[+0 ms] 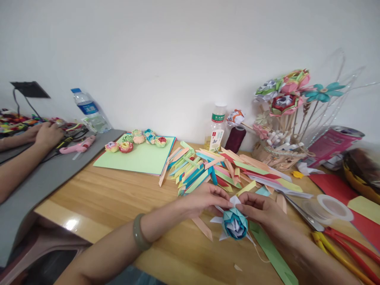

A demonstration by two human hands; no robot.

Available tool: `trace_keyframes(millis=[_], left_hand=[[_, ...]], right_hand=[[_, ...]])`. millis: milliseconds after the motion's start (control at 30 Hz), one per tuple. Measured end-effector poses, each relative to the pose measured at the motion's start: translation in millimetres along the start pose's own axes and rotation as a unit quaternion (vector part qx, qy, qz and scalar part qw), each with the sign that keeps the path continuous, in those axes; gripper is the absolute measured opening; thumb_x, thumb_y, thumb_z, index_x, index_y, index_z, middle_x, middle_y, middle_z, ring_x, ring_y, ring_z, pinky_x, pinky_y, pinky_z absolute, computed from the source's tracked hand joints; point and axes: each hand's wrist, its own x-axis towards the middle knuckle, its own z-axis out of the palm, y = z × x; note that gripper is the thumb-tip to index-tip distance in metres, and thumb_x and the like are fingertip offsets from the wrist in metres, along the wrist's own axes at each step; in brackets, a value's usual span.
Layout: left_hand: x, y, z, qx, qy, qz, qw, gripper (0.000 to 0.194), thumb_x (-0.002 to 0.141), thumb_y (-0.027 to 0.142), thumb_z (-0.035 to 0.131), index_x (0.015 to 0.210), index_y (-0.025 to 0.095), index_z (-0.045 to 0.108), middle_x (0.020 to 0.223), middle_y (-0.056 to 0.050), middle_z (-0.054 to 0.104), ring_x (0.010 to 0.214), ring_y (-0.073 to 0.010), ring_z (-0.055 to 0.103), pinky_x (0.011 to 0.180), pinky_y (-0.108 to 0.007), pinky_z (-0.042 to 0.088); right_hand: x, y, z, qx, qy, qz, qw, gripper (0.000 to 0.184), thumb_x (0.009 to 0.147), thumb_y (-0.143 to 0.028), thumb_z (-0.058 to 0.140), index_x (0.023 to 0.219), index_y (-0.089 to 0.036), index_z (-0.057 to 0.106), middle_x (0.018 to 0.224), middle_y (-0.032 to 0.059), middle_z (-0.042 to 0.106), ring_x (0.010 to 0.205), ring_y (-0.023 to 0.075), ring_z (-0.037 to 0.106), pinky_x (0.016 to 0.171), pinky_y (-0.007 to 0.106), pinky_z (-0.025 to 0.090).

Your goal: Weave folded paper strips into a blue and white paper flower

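Note:
A blue and white folded paper flower [235, 224] hangs between my hands, just above the wooden table [118, 196]. White paper points stick out around its teal ring, and a thin thread trails from its lower right. My left hand [210, 198] pinches the flower's upper edge from the left, fingers curled. From the right, my right hand [261, 206] grips the white point at the top between thumb and fingers. Just behind the hands spreads a heap of folded coloured paper strips [197, 170]. A green strip [271, 253] lies under my right forearm.
Scissors [322, 229] and a clear spool [329, 208] lie at right, near a basket of paper flowers [279, 152]. Bottles stand by the wall. Small paper flowers rest on green paper [133, 162]. At far left, another person's hands [47, 136] work near a pink glue gun [77, 145].

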Motion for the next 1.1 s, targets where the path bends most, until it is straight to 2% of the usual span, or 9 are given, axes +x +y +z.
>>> trace_keyframes(millis=[133,367,533,667,800,867,967,1100], left_hand=[[1,-1,-0.8,0.017,0.010,-0.007,1.000,0.031,0.042,0.028,0.076,0.062,0.012,0.059,0.058,0.002,0.058,0.050,-0.0066,0.050,0.050,-0.021,0.038],[-1,-1,3.8,0.035,0.038,0.033,0.998,0.027,0.046,0.026,0.073,0.061,0.012,0.056,0.054,0.002,0.056,0.046,-0.0059,0.049,0.044,-0.019,0.036],[4,-9,3.5,0.084,0.057,0.079,0.992,0.020,0.051,0.019,0.069,0.059,0.013,0.052,0.049,0.005,0.051,0.043,-0.0045,0.046,0.043,-0.017,0.035],[6,-16,0.6,0.135,0.064,0.121,0.981,0.015,0.058,0.020,0.065,0.060,0.013,0.052,0.051,0.004,0.051,0.045,-0.0050,0.045,0.044,-0.017,0.035],[3,-15,0.0,0.211,0.087,0.188,0.955,0.012,0.062,0.022,0.063,0.061,0.013,0.056,0.061,0.001,0.057,0.057,-0.0085,0.051,0.055,-0.020,0.040],[2,-10,0.1,0.216,0.075,0.183,0.956,0.011,0.063,0.023,0.062,0.065,0.013,0.058,0.063,0.000,0.058,0.059,-0.0094,0.052,0.058,-0.021,0.041],[1,-3,-0.6,0.176,0.027,0.131,0.975,0.021,0.064,0.021,0.061,0.083,0.012,0.061,0.073,-0.003,0.061,0.065,-0.0111,0.054,0.061,-0.023,0.043],[-1,3,-2.7,0.155,-0.065,0.103,0.980,0.036,0.064,0.023,0.064,0.098,0.014,0.060,0.094,-0.006,0.063,0.089,-0.0175,0.056,0.080,-0.028,0.042]], right_hand=[[0,-2,0,-0.020,0.004,-0.003,1.000,0.032,0.060,-0.048,0.067,0.061,-0.018,0.056,0.059,-0.0009,0.055,0.055,0.0130,0.052,0.052,0.024,0.042],[0,-7,3,-0.027,-0.021,-0.015,0.999,0.032,0.062,-0.048,0.065,0.067,-0.018,0.059,0.065,0.0015,0.061,0.061,0.0155,0.056,0.057,0.026,0.044],[2,5,3,-0.101,0.020,-0.072,0.992,0.029,0.067,-0.045,0.062,0.063,-0.017,0.057,0.059,-0.0002,0.056,0.055,0.0129,0.051,0.052,0.023,0.042],[2,12,2,-0.170,0.031,-0.120,0.978,0.020,0.073,-0.037,0.057,0.066,-0.018,0.057,0.061,0.0004,0.057,0.058,0.0144,0.052,0.053,0.024,0.042],[-2,10,1,-0.279,0.050,-0.184,0.941,0.013,0.078,-0.031,0.051,0.072,-0.021,0.057,0.065,0.0012,0.062,0.060,0.0163,0.056,0.057,0.026,0.044],[-5,9,0,-0.324,0.069,-0.224,0.916,0.010,0.078,-0.029,0.051,0.075,-0.022,0.058,0.066,0.0014,0.063,0.060,0.0165,0.058,0.057,0.027,0.045],[-8,9,-3,-0.367,0.096,-0.306,0.873,0.008,0.077,-0.023,0.052,0.080,-0.024,0.059,0.069,0.0019,0.066,0.061,0.0163,0.060,0.055,0.027,0.046],[-11,11,-9,-0.413,0.123,-0.400,0.809,0.014,0.076,-0.015,0.052,0.078,-0.025,0.061,0.075,0.0032,0.070,0.067,0.0170,0.064,0.058,0.028,0.047]])
